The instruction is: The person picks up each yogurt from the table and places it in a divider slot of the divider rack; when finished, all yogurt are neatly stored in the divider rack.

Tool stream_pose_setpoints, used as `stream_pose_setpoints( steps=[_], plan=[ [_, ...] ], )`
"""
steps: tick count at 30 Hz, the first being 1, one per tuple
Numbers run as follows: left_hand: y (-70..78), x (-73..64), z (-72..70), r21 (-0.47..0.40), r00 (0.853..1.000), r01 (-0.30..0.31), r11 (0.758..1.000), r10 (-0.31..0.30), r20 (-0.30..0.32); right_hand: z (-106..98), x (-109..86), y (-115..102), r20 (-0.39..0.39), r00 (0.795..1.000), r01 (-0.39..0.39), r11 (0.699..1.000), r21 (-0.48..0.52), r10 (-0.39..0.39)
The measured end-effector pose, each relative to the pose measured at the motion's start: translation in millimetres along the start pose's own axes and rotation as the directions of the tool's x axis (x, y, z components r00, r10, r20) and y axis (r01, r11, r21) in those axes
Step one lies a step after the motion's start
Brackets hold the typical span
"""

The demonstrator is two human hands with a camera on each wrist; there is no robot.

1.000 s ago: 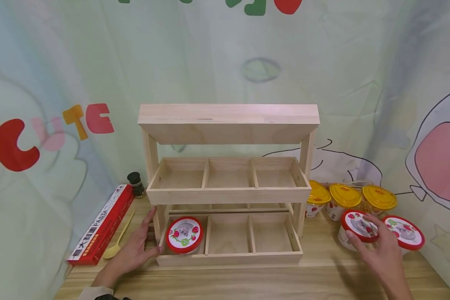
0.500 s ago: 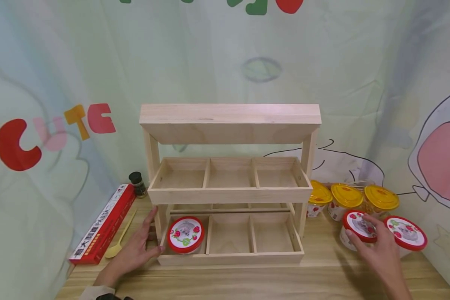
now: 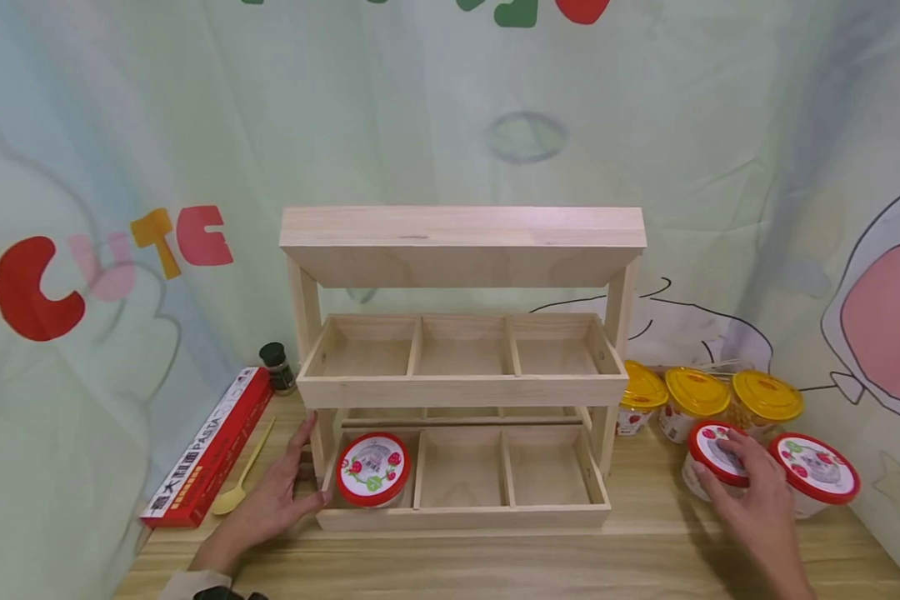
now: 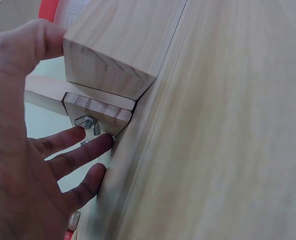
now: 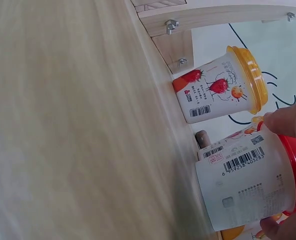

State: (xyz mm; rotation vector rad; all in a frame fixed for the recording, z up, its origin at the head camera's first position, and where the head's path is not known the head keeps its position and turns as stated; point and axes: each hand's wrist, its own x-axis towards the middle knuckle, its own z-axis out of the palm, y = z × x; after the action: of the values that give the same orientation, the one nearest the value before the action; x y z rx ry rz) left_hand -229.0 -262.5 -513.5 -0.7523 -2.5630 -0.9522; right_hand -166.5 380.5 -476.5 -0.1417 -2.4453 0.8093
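Observation:
My right hand grips a white tub with a red lid at the rim, with the thumb and fingers on opposite sides. Its barcode side faces the right wrist view, where the tub's base is close over the tabletop. A second red-lidded tub stands just right of that hand. My left hand is at the left end of a wooden two-tier rack. Its thumb touches the lower tray's corner, while extended fingers lie by a wing nut. Another red-lidded tub sits in the lower tray's left compartment.
Several yellow-lidded cups stand behind the right hand, beside the rack. On the left lie a red pasta box and a yellow spoon. A black-capped jar stands behind them. A printed curtain hangs around the table.
The whole head view shifts slightly to the right. My right hand stays on the red-lidded tub, and the left hand keeps its place at the rack.

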Motion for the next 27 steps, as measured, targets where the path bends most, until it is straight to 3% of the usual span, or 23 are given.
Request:
stream_pose_setpoints(
  steps=[7,16,27],
  plan=[
    [-1.3,0.3,-0.6,-0.004,1.0,-0.009,1.0,0.009,-0.004,2.7,-3.1,0.0,0.008,0.999,-0.044,0.999,0.006,0.044],
    [0.7,-0.9,-1.0,0.005,1.0,0.022,1.0,-0.022,0.011,0.0,-0.9,-1.6,0.013,0.996,-0.089,0.996,-0.013,0.089],
    [0.8,-0.4,0.2,0.004,0.999,0.031,1.0,-0.031,0.015,-4.2,-3.5,-7.1,0.008,0.996,-0.09,0.996,-0.021,0.09]
  ],
)
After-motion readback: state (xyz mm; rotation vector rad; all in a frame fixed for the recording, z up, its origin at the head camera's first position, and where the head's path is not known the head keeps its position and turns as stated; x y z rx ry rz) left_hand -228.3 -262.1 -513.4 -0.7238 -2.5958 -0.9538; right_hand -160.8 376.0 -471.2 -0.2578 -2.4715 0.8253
